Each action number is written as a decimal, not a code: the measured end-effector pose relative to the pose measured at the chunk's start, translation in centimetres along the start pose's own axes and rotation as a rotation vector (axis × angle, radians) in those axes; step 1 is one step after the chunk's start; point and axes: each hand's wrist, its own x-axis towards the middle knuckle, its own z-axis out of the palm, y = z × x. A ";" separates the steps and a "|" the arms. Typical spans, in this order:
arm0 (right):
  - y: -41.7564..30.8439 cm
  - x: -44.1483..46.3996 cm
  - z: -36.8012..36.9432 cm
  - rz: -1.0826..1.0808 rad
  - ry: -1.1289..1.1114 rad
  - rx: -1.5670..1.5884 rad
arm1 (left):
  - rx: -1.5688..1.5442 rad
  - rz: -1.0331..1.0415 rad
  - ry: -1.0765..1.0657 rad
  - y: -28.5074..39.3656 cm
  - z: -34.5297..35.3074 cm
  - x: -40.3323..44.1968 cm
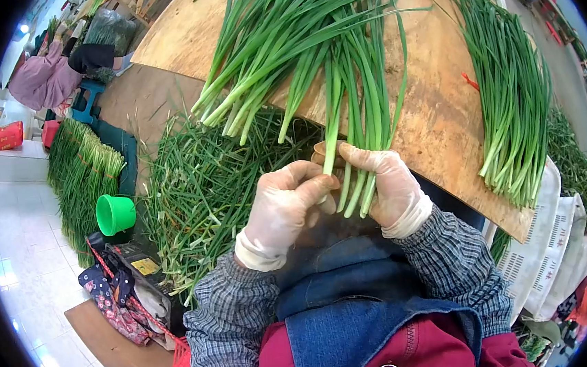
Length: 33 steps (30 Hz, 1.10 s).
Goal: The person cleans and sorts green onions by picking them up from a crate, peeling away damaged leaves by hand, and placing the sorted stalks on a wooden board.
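Note:
Both my hands wear thin whitish gloves and meet over my lap at the near edge of a wooden board [433,124]. My left hand [285,208] pinches the pale base of one garlic chive stalk [331,129]. With thumb and curled fingers, my right hand [389,186] grips several more garlic chives [366,136], their cut-looking pale ends poking out below the thumb. The leaves run away from me across the board. Just beyond lies a loose pile of garlic chives [276,54], stem ends overhanging the board's edge. My right fingertips are partly hidden behind the stalks.
A neat bundle of chives [507,97] lies on the board's right. Leafy scraps [204,183] heap below left. Further left are a green bucket [114,214], tied chive bundles [85,165] and a blue stool [87,101]. Another person [44,79] sits at upper left. White printed sacks [543,246] hang right.

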 end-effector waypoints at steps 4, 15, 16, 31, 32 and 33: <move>0.5 0.0 0.5 -0.023 0.078 -0.004 | 0.306 0.357 0.074 -2.2 0.2 0.1; -1.0 -0.8 0.8 -0.004 0.140 -0.002 | 0.645 0.525 0.399 -0.7 -1.1 4.5; -1.0 -0.9 0.8 -0.020 0.178 -0.047 | 0.658 0.582 0.411 -1.1 -0.6 3.6; -0.3 -0.6 1.1 -0.017 0.099 -0.014 | 0.708 0.997 0.414 0.8 -2.4 0.3; -0.5 -0.7 0.9 0.011 0.092 0.009 | 0.941 1.049 0.634 1.6 -3.9 1.1; -0.7 -0.7 1.1 0.039 0.084 0.032 | 1.181 0.943 0.799 2.4 -4.5 1.6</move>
